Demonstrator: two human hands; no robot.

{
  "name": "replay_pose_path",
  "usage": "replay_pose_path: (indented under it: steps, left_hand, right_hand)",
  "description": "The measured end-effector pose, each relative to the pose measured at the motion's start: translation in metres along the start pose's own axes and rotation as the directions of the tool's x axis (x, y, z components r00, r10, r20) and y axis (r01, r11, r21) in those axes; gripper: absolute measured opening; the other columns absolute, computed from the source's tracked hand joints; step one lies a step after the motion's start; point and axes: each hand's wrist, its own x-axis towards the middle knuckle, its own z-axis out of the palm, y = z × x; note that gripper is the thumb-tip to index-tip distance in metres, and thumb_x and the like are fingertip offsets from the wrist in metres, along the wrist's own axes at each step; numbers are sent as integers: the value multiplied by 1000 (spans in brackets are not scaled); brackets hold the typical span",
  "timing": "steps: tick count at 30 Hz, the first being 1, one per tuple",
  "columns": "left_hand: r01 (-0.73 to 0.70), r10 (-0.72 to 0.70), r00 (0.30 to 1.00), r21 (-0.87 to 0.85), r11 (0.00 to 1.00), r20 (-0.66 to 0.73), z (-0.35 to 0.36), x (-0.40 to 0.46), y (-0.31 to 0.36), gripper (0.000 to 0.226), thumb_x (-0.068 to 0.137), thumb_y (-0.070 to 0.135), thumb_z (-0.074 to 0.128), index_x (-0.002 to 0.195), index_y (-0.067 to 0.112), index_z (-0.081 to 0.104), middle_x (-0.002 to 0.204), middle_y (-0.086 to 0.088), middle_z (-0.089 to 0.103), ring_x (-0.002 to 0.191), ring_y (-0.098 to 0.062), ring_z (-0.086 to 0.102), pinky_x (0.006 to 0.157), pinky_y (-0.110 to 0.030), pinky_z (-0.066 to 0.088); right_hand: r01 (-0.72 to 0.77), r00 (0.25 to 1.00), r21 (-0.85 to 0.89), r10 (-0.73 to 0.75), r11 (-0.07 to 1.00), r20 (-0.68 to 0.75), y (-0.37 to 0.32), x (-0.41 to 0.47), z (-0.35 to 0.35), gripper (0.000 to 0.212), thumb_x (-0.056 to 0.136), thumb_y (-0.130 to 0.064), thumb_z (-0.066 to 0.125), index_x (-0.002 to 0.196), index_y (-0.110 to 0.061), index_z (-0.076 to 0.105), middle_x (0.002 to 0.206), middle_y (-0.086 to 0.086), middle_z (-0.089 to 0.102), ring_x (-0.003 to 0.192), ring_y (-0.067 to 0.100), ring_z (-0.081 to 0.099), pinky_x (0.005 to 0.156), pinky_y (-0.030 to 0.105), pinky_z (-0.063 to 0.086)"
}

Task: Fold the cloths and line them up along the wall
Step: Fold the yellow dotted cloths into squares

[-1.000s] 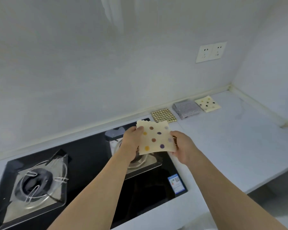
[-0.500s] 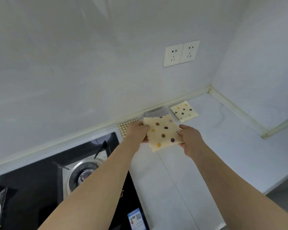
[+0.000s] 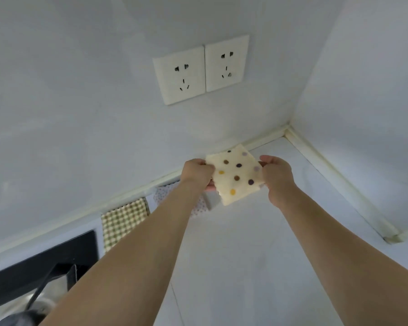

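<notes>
At the far left, the black hob (image 3: 43,262) sits in the table (image 3: 257,267). Beside it, the checked cloth (image 3: 124,220) and the speckled cloth (image 3: 165,192) lie folded against the wall (image 3: 80,114). Your left hand (image 3: 197,174) and right hand (image 3: 277,175) each pinch one edge of the folded dotted cloth (image 3: 236,176), held above the table near the corner. You are at the placing step: lower it flat, next in the row, edge to the wall.

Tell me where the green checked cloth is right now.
In the head view, the green checked cloth lies lower left on the counter against the wall, between the black stove and the speckled cloth.
</notes>
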Motion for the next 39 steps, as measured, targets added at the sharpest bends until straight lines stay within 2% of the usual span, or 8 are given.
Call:
replay_pose_path:
  steps: [3, 5, 8, 12, 18, 22, 32, 39]
  left_hand:
    - [60, -59, 998, 48, 997, -33, 14, 29, -3, 14, 92, 3, 52, 80, 6, 59, 73, -16, 65, 67, -33, 67, 64, -40, 58]
    - [80, -69, 994, 138, 987, -80, 16, 41, -7, 15, 91, 8, 53, 79, 2, 58, 57, -14, 60, 55, -32, 61, 61, -38, 56]
    - [-17, 64, 991, 368, 930, -117, 12, 37, -13, 15, 92, 19, 51, 82, 10, 58, 69, -11, 64, 67, -32, 67, 70, -39, 60]
    - [-177, 252, 963, 477, 861, -98, 4, 8, -21, 16, 97, 21, 42, 100, 12, 55, 80, -1, 56, 67, -16, 54, 57, -28, 44]
    - [-426, 574, 818, 720, 548, 48, -32, -43, -51, 28, 97, 19, 43, 121, 10, 54, 116, -8, 55, 107, -25, 50, 84, -35, 41]
    - [-432, 685, 727, 808, 399, 50, -82, -78, -74, 32, 94, 18, 44, 122, 8, 55, 117, -9, 55, 106, -29, 49, 87, -41, 45]
    - [-286, 726, 672, 853, 436, -146, -254, -177, -144, 34, 97, 23, 45, 128, 10, 51, 126, -6, 54, 111, -26, 49, 94, -36, 41]
    - [-202, 693, 689, 862, 466, -213, -386, -251, -205, 39, 99, 26, 38, 134, 12, 46, 132, -4, 52, 118, -23, 46, 99, -36, 40]
  right_hand:
    - [1, 1000, -94, 0, 996, 18, 10, 25, 0, 35, 90, 0, 37, 116, -3, 60, 109, 19, 59, 105, 36, 56, 94, 38, 47]
    - [-14, 997, -160, 25, 987, 68, 18, 34, -3, 34, 94, -3, 39, 122, -7, 58, 119, 14, 57, 113, 32, 54, 83, 31, 42]
    - [-40, 992, -188, 62, 981, 112, 32, 36, -8, 36, 94, -6, 45, 129, -4, 54, 130, 16, 56, 121, 33, 53, 80, 30, 40]
    - [32, 999, -262, -23, 965, 34, 40, 15, -5, 44, 91, -13, 43, 134, -10, 48, 135, 11, 53, 119, 31, 53, 94, 38, 46]
    - [406, 913, -385, -387, 829, 128, 33, -57, 21, 48, 86, -7, 48, 134, -10, 48, 137, 9, 50, 127, 27, 45, 107, 43, 37]
    - [545, 838, -433, -469, 718, 277, 35, -111, 47, 48, 88, -6, 51, 135, -6, 46, 136, 13, 50, 127, 30, 44, 106, 46, 36]
    - [722, 690, -425, -527, 546, 496, 52, -278, 139, 44, 90, -11, 53, 134, -8, 48, 133, 9, 53, 125, 27, 48, 104, 45, 40]
    - [746, 650, -362, -489, 559, 582, 85, -409, 211, 45, 92, -11, 52, 136, -16, 46, 137, 1, 50, 127, 20, 47, 105, 34, 40]
